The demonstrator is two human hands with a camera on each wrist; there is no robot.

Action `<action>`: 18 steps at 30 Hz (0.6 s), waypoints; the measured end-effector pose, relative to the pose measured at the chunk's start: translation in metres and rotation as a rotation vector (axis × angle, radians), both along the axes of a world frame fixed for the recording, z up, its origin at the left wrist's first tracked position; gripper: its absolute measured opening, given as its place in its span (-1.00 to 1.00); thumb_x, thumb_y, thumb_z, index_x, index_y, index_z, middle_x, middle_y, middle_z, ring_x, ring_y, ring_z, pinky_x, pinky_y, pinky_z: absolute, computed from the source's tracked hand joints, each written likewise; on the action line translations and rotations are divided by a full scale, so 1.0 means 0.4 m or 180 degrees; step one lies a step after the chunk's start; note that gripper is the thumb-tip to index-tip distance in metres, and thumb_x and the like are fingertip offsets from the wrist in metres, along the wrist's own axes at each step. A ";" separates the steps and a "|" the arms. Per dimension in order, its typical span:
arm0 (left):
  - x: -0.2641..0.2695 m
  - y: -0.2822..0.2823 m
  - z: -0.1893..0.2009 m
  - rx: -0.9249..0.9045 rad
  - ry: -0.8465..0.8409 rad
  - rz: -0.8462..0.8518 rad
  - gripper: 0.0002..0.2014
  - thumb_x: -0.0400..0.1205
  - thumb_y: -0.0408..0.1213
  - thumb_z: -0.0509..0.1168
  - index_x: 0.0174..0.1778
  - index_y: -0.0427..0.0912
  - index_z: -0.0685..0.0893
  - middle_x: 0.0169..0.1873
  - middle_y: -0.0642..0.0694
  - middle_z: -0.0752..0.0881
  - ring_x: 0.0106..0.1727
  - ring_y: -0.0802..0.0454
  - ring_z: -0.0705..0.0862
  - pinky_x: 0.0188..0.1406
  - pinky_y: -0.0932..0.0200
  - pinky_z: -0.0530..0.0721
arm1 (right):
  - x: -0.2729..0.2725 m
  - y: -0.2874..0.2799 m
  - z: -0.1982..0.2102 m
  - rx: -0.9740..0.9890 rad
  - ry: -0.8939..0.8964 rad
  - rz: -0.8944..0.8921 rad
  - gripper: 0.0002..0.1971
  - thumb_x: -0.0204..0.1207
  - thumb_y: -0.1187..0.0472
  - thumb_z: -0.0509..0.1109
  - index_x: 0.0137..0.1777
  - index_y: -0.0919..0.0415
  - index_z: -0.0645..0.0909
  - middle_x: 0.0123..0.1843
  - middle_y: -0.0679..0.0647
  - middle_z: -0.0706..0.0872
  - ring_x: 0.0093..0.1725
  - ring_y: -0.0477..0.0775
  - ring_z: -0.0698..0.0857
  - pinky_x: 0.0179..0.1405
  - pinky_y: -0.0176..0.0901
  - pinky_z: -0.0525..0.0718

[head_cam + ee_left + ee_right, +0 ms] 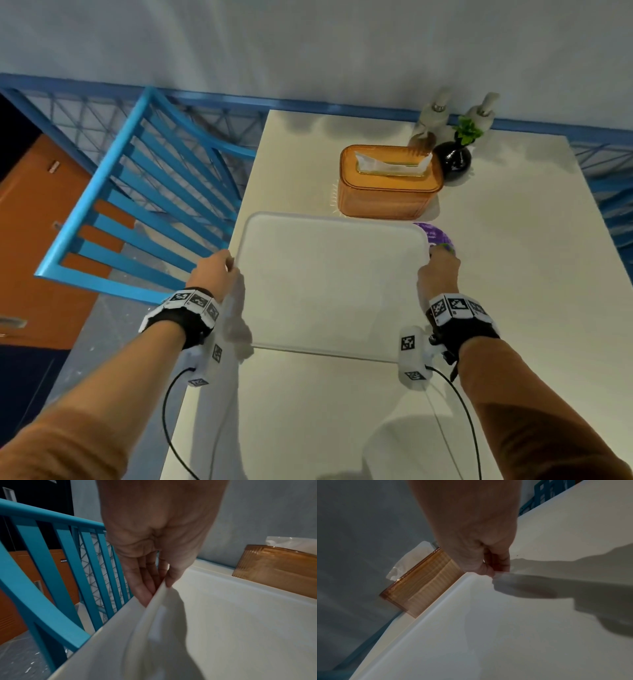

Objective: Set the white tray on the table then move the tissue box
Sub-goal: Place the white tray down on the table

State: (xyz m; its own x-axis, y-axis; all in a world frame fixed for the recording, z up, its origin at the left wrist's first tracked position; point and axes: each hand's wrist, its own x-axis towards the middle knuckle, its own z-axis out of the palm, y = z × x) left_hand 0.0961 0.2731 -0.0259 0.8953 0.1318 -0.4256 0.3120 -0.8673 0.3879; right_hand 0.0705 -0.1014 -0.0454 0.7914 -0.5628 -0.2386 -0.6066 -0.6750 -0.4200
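Left hand [219, 270] and right hand [440, 270] pinch the white tray [329, 284] by its side rims over the table [496, 274]; still the setting-down step, then reaching for the tissue box [388, 183] just beyond the fingers

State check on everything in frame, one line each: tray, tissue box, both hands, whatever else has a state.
white tray: held by both side rims, empty, over the table
tissue box: upright on table, tissue sticking out
left hand: pinches tray's left rim
right hand: grips tray's right rim
purple item: partly hidden behind tray
black vase: upright, holds green sprig
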 end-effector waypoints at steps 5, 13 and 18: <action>0.015 0.022 -0.002 -0.0130 0.0011 0.0057 -0.88 0.59 -0.23 0.22 -0.10 -0.20 0.56 -0.14 -0.34 0.71 -0.17 -0.34 0.74 -0.09 -0.27 0.81 | 0.017 0.014 -0.007 0.0055 -0.0004 0.0055 -0.69 0.43 0.56 0.23 0.17 0.52 0.58 0.22 0.48 0.65 0.21 0.40 0.65 0.05 0.06 0.63; 0.015 0.020 -0.009 -0.0194 -0.0026 0.0126 -0.85 0.63 -0.22 0.22 -0.01 -0.23 0.56 -0.07 -0.35 0.70 -0.08 -0.32 0.73 -0.02 -0.28 0.80 | 0.020 0.016 -0.006 0.0076 -0.0038 0.0092 -0.69 0.43 0.58 0.21 0.17 0.55 0.57 0.21 0.50 0.65 0.25 0.40 0.61 0.11 0.06 0.61; 0.010 0.018 0.005 -0.0166 0.0102 0.0090 -0.88 0.61 -0.24 0.24 0.00 -0.18 0.55 -0.02 -0.34 0.71 -0.06 -0.29 0.74 0.03 -0.25 0.79 | 0.007 0.007 0.018 0.0115 0.0015 0.0223 -0.69 0.44 0.58 0.20 0.15 0.54 0.60 0.17 0.47 0.70 0.21 0.39 0.65 0.07 -0.01 0.60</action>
